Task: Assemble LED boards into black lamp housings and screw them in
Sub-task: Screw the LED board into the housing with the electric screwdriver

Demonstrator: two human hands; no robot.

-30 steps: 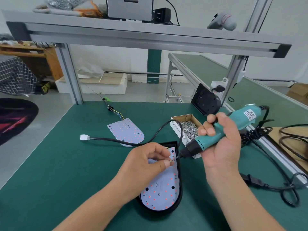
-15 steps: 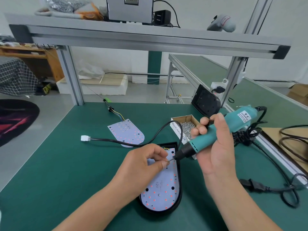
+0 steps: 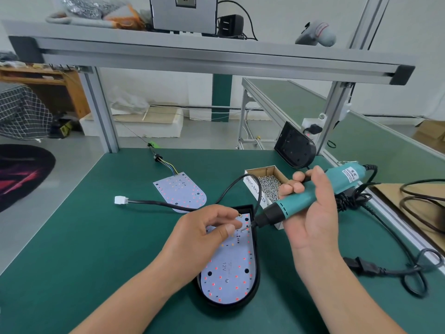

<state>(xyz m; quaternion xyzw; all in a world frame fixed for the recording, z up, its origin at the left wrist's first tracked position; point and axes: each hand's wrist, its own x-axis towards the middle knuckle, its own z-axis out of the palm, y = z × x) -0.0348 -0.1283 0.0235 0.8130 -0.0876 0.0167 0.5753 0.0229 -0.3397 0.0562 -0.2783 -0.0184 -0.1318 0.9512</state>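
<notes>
Head camera: the LED board (image 3: pixel 231 268) sits inside the black lamp housing (image 3: pixel 257 261) on the tabletop (image 3: pixel 96 237), close to the person. The left hand (image 3: pixel 204 230) hovers over the board's far end, thumb and forefinger pinched on what looks like a small screw (image 3: pixel 243 229). The right hand (image 3: pixel 310 213) is wrapped round the teal electric screwdriver (image 3: pixel 289 208), which is tilted low with its tip meeting that screw. This looks like a screw being loaded onto the bit. Next the driver needs standing upright over a board hole and pressing straight down. The box of screws (image 3: pixel 267 183) waits just beyond.
</notes>
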